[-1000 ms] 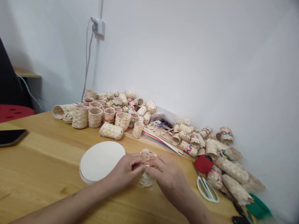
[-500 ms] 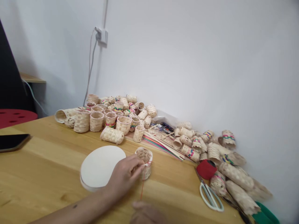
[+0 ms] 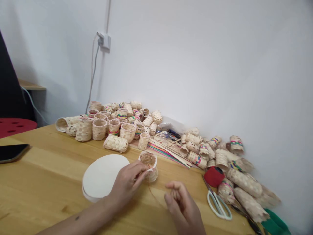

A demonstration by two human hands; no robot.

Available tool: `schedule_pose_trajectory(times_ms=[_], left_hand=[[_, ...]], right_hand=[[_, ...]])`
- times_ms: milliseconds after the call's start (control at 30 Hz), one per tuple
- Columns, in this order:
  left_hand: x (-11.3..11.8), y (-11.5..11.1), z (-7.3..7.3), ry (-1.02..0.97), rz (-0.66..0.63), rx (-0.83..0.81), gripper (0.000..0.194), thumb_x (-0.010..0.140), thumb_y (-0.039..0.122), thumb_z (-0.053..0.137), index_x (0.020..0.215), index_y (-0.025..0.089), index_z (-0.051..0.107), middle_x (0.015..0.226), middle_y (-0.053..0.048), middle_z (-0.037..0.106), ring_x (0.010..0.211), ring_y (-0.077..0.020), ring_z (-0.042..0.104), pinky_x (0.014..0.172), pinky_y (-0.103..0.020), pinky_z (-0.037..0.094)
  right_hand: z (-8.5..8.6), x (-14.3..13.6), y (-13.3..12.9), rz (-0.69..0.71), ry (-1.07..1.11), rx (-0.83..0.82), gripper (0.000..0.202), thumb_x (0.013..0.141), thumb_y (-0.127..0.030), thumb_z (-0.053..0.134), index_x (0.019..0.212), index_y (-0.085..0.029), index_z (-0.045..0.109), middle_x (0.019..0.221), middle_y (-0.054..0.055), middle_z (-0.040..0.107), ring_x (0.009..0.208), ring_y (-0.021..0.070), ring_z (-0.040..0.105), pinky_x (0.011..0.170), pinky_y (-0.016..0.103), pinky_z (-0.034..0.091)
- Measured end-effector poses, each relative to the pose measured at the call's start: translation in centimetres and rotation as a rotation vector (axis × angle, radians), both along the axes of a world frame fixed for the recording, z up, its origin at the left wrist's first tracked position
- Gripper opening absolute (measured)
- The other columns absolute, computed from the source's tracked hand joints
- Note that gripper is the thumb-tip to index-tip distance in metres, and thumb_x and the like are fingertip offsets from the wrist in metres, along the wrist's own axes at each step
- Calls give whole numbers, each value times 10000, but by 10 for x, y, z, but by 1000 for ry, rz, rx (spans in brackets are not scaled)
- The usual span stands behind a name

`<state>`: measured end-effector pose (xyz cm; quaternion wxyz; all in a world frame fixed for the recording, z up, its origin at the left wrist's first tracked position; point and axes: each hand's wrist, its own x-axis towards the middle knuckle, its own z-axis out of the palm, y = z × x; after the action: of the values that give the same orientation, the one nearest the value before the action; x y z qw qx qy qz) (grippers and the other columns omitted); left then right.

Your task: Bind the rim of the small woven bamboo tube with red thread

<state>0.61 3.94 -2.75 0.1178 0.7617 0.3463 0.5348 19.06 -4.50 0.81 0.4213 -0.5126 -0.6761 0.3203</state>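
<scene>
A small woven bamboo basket stands upright on the table, its mouth up and a pale band around its rim. My left hand pinches the near left side of that rim, where some red stitching shows. From the rim a thin red thread runs down and right toward my right hand. The right hand's fingers are curled, with thumb and index tip a little apart; the thread's end is hidden at the hand. Beside my left hand lies a stack of white round discs.
Many woven baskets are piled along the wall, more at right. Coloured strips lie between. White-handled scissors and a red spool-like thing sit at right. A phone lies at left.
My right hand has come up and right from the bottom edge, and the thread now slants right, less taut. My left hand stays at the basket's rim. The view has shifted slightly.
</scene>
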Motion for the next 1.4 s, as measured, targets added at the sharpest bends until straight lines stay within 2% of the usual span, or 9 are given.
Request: schedule_pose_trajectory(times_ms=[133, 367, 433, 567, 667, 967, 1100, 1200, 1400], left_hand=[[0, -6, 0, 32, -32, 165, 119, 931, 169, 517, 936, 181, 635, 847, -46, 664, 765, -149, 619, 690, -225, 474], [0, -7, 1, 172, -24, 360, 138, 932, 118, 491, 932, 152, 624, 787, -59, 657, 683, -151, 578, 610, -231, 440], [1, -7, 0, 199, -5, 376, 161, 943, 134, 470, 905, 152, 626, 751, -55, 650, 651, -150, 562, 586, -234, 423], [3, -10, -1, 180, -15, 308, 171, 952, 155, 470, 911, 158, 636, 767, -54, 654, 665, -141, 576, 598, -226, 434], [4, -10, 1, 122, -36, 246, 169, 945, 154, 486, 911, 159, 651, 782, -55, 662, 677, -133, 600, 603, -209, 453], [3, -6, -5, 39, 57, 122, 220, 895, 194, 545, 1100, 189, 624, 803, -41, 689, 666, -145, 626, 599, -211, 476], [3, -6, -2, 7, -9, 51, 149, 896, 179, 531, 946, 186, 672, 756, -34, 661, 659, -139, 611, 593, -205, 459], [4, -6, 0, -10, -29, 7, 148, 889, 158, 529, 882, 177, 677, 736, -31, 645, 660, -138, 600, 597, -208, 450], [3, -6, 1, -26, -54, -65, 151, 883, 156, 530, 857, 182, 677, 749, -26, 646, 679, -138, 599, 613, -213, 449]], right_hand=[[-11, -9, 38, -138, -42, 7, 280, 814, -442, 567, 855, -170, 618, 529, -86, 297, 478, 101, 347, 461, 212, 261], [-21, -22, 44, -191, -96, 107, 272, 845, -396, 553, 712, -169, 622, 512, -74, 314, 446, 94, 331, 425, 201, 261], [-27, -22, 44, -213, -187, 313, 254, 883, -330, 535, 704, -171, 620, 504, -68, 354, 431, 94, 350, 425, 207, 277], [-37, -21, 44, -215, -476, 992, 176, 926, -175, 482, 847, -168, 639, 529, -21, 498, 493, 135, 419, 505, 260, 300], [-39, -21, 44, -173, -536, 1149, 127, 919, -124, 490, 900, -163, 609, 513, -17, 499, 503, 146, 395, 508, 274, 277], [-48, -17, 44, -131, -403, 895, 168, 924, -154, 463, 853, -182, 613, 575, -19, 548, 485, 117, 484, 485, 229, 347], [-59, -11, 48, -162, -287, 619, 184, 887, -259, 542, 1020, -159, 619, 511, -81, 443, 408, 96, 457, 430, 186, 368], [-65, -12, 51, -171, -240, 377, 224, 833, -336, 600, 943, -152, 663, 477, -96, 356, 396, 98, 423, 413, 188, 343], [-72, -24, 56, -126, -191, 165, 225, 811, -360, 628, 888, -175, 728, 451, -73, 424, 401, 102, 401, 417, 202, 302]])
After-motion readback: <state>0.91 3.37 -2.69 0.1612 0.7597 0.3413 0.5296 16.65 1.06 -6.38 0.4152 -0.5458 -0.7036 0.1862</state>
